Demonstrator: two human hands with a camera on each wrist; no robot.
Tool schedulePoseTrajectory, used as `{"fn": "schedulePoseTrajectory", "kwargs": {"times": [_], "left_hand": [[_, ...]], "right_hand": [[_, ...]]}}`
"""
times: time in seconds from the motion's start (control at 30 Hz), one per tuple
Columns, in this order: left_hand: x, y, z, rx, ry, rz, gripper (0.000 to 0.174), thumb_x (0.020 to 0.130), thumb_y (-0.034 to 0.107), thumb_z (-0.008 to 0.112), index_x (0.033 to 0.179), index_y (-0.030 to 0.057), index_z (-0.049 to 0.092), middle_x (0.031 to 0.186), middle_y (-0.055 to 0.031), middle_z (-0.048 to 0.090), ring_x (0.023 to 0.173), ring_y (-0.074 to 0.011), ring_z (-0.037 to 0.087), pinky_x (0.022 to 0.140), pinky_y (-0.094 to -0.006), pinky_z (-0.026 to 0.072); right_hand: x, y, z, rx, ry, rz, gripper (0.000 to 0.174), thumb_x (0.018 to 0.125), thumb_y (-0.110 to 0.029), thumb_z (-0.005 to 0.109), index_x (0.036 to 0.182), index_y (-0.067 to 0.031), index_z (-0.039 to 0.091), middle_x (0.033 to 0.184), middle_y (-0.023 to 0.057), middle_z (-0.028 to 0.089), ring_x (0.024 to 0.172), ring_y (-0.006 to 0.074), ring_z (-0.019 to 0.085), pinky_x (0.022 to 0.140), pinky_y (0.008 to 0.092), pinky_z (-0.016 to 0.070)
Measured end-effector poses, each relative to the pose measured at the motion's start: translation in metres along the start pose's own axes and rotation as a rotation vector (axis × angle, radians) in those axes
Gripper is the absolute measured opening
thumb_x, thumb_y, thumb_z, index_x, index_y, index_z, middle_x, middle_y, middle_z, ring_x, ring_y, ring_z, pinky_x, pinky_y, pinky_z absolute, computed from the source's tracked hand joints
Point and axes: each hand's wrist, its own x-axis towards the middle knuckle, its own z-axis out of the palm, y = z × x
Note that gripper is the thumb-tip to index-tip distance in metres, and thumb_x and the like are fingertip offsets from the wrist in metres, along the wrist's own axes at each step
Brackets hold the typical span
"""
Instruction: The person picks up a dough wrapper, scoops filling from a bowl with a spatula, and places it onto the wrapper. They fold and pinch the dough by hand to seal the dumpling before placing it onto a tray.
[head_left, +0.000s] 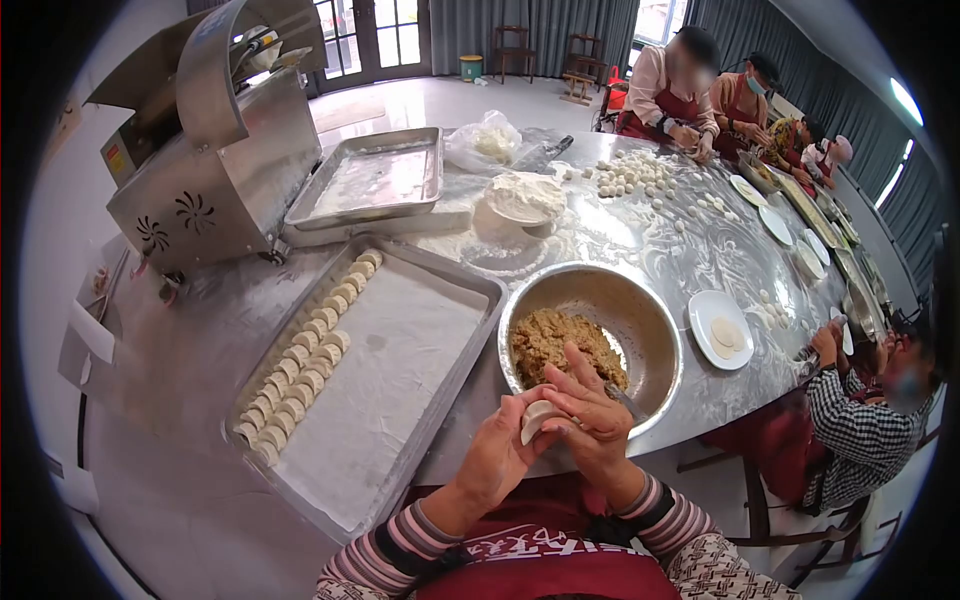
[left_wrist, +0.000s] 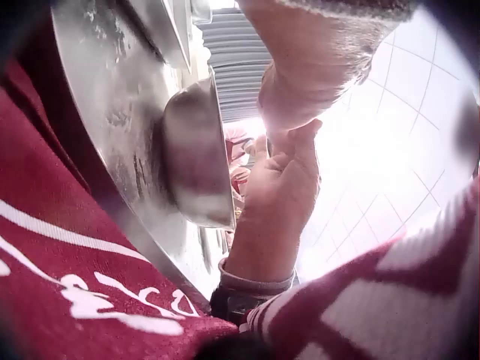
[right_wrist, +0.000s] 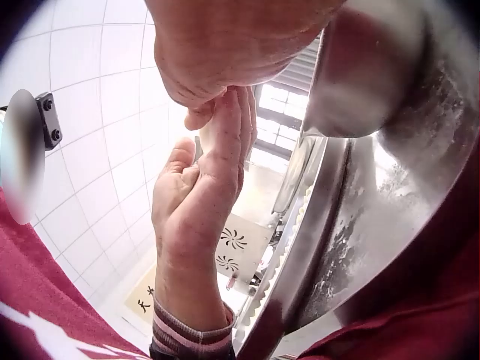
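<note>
In the head view, a pale folded dumpling sits between both hands, over the near rim of the steel bowl. My left hand holds it from the left, with thumb and fingers around it. From the other side my right hand pinches its edge, some fingers stretched upward. Brown minced filling fills the left part of the bowl, and a flat grey utensil shows beside my right hand. Both wrist views show the hands meeting, the left hand and the right hand; the dumpling is mostly hidden there.
A floured tray holds rows of dumplings at its left side. Round wrappers lie on a white plate to the right. Behind stand a flour bowl, dough pieces, another tray and a steel machine. People work around the table.
</note>
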Motion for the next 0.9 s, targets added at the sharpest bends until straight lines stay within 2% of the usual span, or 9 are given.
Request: {"fn": "schedulePoseTrajectory", "kwargs": {"times": [0.13,0.2,0.3,0.43,0.5,0.57,0.73,0.8,0.9], "left_hand": [[-0.001,0.003,0.003,0.013,-0.002,-0.032,0.067,0.098,0.053,0.033,0.137,-0.0021,0.034,0.126,-0.0075,0.052,0.116,-0.0138,0.050,0.102,-0.0309,0.0383],[-0.002,0.006,0.004,0.024,-0.017,-0.046,0.068,0.098,0.053,0.032,0.137,-0.0023,0.034,0.126,-0.0071,0.052,0.116,-0.0131,0.050,0.102,-0.0307,0.0380],[-0.001,0.010,0.004,0.046,-0.015,-0.059,0.068,0.098,0.054,0.031,0.136,-0.0023,0.036,0.125,-0.0062,0.052,0.115,-0.0124,0.050,0.102,-0.0300,0.0377],[-0.002,0.011,-0.003,0.085,-0.053,-0.112,0.069,0.097,0.055,0.030,0.132,-0.0029,0.041,0.119,-0.0048,0.054,0.109,-0.0118,0.051,0.098,-0.0279,0.0384],[-0.001,0.012,0.000,0.108,-0.038,-0.134,0.069,0.097,0.056,0.029,0.131,-0.0031,0.042,0.117,-0.0045,0.055,0.106,-0.0117,0.051,0.097,-0.0273,0.0387],[0.002,0.013,0.002,0.059,-0.044,-0.145,0.068,0.098,0.056,0.028,0.128,-0.0026,0.045,0.110,-0.0036,0.057,0.102,-0.0117,0.051,0.095,-0.0268,0.0390],[0.003,0.015,-0.015,0.004,-0.121,-0.206,0.068,0.097,0.056,0.027,0.129,-0.0016,0.044,0.114,-0.0038,0.054,0.103,-0.0117,0.051,0.095,-0.0273,0.0388],[0.003,0.020,-0.011,0.015,-0.119,-0.210,0.068,0.097,0.056,0.027,0.130,-0.0012,0.043,0.118,-0.0042,0.053,0.104,-0.0116,0.050,0.095,-0.0277,0.0388],[0.001,0.030,0.002,0.077,-0.062,-0.192,0.069,0.097,0.057,0.028,0.132,-0.0015,0.041,0.122,-0.0057,0.050,0.104,-0.0121,0.050,0.095,-0.0287,0.0388]], "right_hand": [[-0.005,0.015,-0.001,-0.027,-0.072,-0.066,0.024,0.076,-0.009,0.073,0.100,-0.0045,0.072,0.117,0.0121,0.065,0.132,0.0324,0.042,0.110,0.0446,0.0265],[-0.008,0.019,0.003,0.164,-0.018,-0.013,0.024,0.075,-0.007,0.073,0.099,-0.0063,0.073,0.115,0.0114,0.066,0.132,0.0327,0.042,0.110,0.0445,0.0275],[-0.007,0.019,0.003,0.296,-0.034,0.053,0.023,0.075,-0.005,0.073,0.098,-0.0079,0.074,0.117,0.0104,0.065,0.132,0.0330,0.041,0.109,0.0440,0.0277],[0.004,0.005,-0.004,0.271,-0.101,0.094,0.024,0.074,-0.003,0.073,0.096,-0.0090,0.074,0.118,0.0107,0.065,0.132,0.0339,0.041,0.110,0.0435,0.0271],[0.008,0.006,-0.009,0.161,-0.264,0.015,0.023,0.073,-0.005,0.074,0.096,-0.0093,0.074,0.120,0.0114,0.063,0.133,0.0334,0.040,0.111,0.0437,0.0262],[0.010,0.010,-0.011,0.130,-0.301,-0.024,0.023,0.073,-0.006,0.074,0.096,-0.0095,0.074,0.121,0.0110,0.063,0.134,0.0330,0.038,0.111,0.0437,0.0262],[0.010,0.011,-0.010,0.100,-0.374,-0.067,0.023,0.072,-0.008,0.075,0.094,-0.0088,0.074,0.124,0.0093,0.062,0.136,0.0320,0.035,0.110,0.0437,0.0266],[0.017,-0.003,-0.009,0.109,-0.379,0.069,0.021,0.071,-0.005,0.074,0.092,-0.0077,0.074,0.124,0.0086,0.061,0.137,0.0322,0.034,0.110,0.0437,0.0268],[0.025,-0.012,-0.011,0.040,-0.466,-0.018,0.020,0.069,-0.005,0.075,0.089,-0.0061,0.072,0.124,0.0090,0.061,0.137,0.0331,0.034,0.110,0.0452,0.0268]]}}
